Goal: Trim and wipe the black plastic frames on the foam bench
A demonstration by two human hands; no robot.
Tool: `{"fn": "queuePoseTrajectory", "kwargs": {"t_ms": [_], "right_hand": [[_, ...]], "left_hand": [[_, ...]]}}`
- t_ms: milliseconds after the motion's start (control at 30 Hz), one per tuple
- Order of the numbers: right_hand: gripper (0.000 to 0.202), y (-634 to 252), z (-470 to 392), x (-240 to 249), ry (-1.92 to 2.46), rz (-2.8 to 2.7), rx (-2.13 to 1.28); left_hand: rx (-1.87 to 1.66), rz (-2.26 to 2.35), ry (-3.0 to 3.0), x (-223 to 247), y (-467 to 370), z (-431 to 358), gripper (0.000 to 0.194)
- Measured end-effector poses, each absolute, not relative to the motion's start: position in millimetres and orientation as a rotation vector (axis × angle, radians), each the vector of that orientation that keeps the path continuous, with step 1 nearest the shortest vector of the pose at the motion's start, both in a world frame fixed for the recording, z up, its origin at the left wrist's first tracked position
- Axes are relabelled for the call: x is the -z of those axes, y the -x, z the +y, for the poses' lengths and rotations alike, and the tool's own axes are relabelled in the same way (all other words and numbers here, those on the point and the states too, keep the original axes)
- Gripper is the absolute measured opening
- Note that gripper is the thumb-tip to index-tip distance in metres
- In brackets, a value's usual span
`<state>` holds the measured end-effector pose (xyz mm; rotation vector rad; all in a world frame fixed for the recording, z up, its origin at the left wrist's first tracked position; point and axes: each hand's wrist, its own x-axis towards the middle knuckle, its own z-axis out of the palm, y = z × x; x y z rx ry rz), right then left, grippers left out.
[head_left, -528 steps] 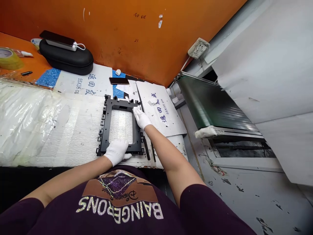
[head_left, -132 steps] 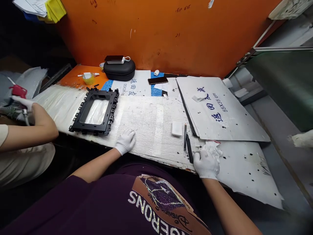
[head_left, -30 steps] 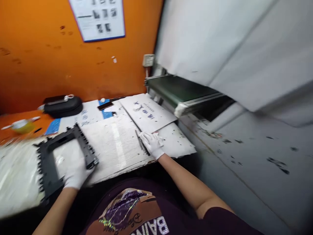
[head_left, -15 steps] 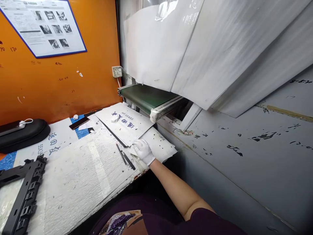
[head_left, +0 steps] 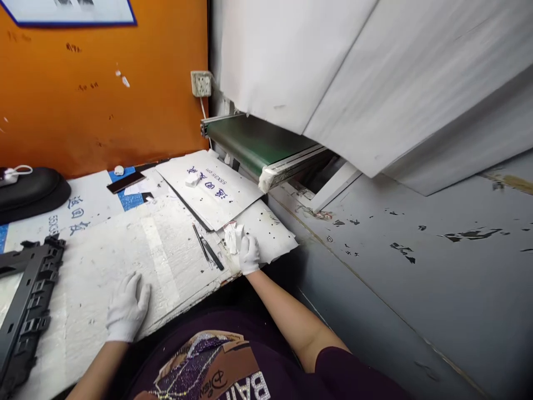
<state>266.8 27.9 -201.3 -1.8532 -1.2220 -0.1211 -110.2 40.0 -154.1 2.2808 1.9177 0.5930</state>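
Note:
My right hand (head_left: 250, 255), in a white glove, is at the front right edge of the worktable with its fingers closed on a crumpled white wad (head_left: 233, 238), paper or cloth, I cannot tell which. Just left of it lie a black-handled knife-like tool (head_left: 212, 254) and a thin dark pen-like tool (head_left: 200, 242). My left hand (head_left: 127, 308), also gloved, is over the white foam sheet (head_left: 112, 253) near the front edge, thumb apart from the fingers and nothing in it. A long black plastic part (head_left: 31, 311) with clips along its side lies to its left.
Marked white sheets (head_left: 233, 205) lie at the table's right end, below a green conveyor belt (head_left: 258, 139). White panels (head_left: 291, 72) hang over the belt. A dark phone (head_left: 125, 182) and a black case (head_left: 33, 194) are at the back left, before an orange wall (head_left: 125, 111).
My left hand has come into view over the foam sheet. My right hand has shifted slightly, and the crumpled wad now shows more fully beside it. The view has tilted down.

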Motion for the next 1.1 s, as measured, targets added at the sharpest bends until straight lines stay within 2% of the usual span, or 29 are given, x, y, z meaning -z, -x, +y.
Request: {"fn": "queuePoseTrajectory", "kwargs": {"t_ms": [167,433,700,900,1100], "right_hand": [[0.018,-260.0,31.1,191.7,1.872,-1.067,-0.014],[0.040,-261.2,24.6,185.9,1.722,-1.331,0.002],[0.052,-249.7,23.6,180.8,1.671,-1.588,0.119],[0.041,-253.0,27.9,185.0,1.815,-1.487,0.050],[0.028,-255.1,30.6,194.5,1.724,-1.415,0.102]], "left_hand": [[-0.542,1.970,-2.266,146.8,108.9,40.3,0.060],[-0.501,2.002,-2.210,143.8,106.0,40.3,0.059],[-0.510,1.982,-2.229,146.4,108.8,41.4,0.062],[-0.503,1.998,-2.225,144.6,107.5,42.0,0.060],[-0.509,2.009,-2.171,139.5,103.7,38.2,0.054]]}}
